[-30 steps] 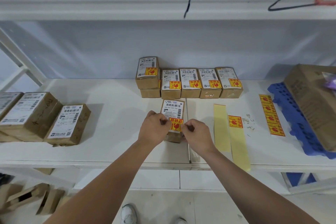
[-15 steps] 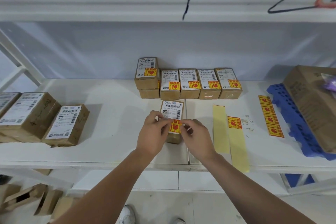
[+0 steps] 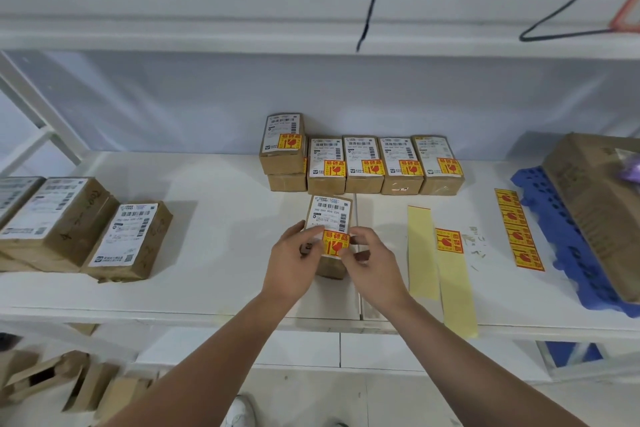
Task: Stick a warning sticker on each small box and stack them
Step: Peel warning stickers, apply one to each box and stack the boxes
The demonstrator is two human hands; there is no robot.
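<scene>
Head view: sticking step, judged nearly done. Small box [image 3: 330, 215] at centre of white shelf [image 3: 214, 253], warning sticker [image 3: 335, 243] on its near end. Left hand [image 3: 291, 263] grips box's left side. Right hand [image 3: 372, 267] pinches its right side, thumb on sticker. Next: rub flat, carry to stickered row [image 3: 363, 163] at 12 o'clock. Unstickered boxes [image 3: 128, 239] at 9, sticker strip [image 3: 518, 229] at 3.

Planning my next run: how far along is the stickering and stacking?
Done: the back row of boxes carries red-and-yellow stickers, with a stacked pair at its left end. In hand: the left hand and right hand hold the centre box, its sticker on. Left: the unstickered boxes at the left, and stacking; spare stickers lie to the right.
</scene>
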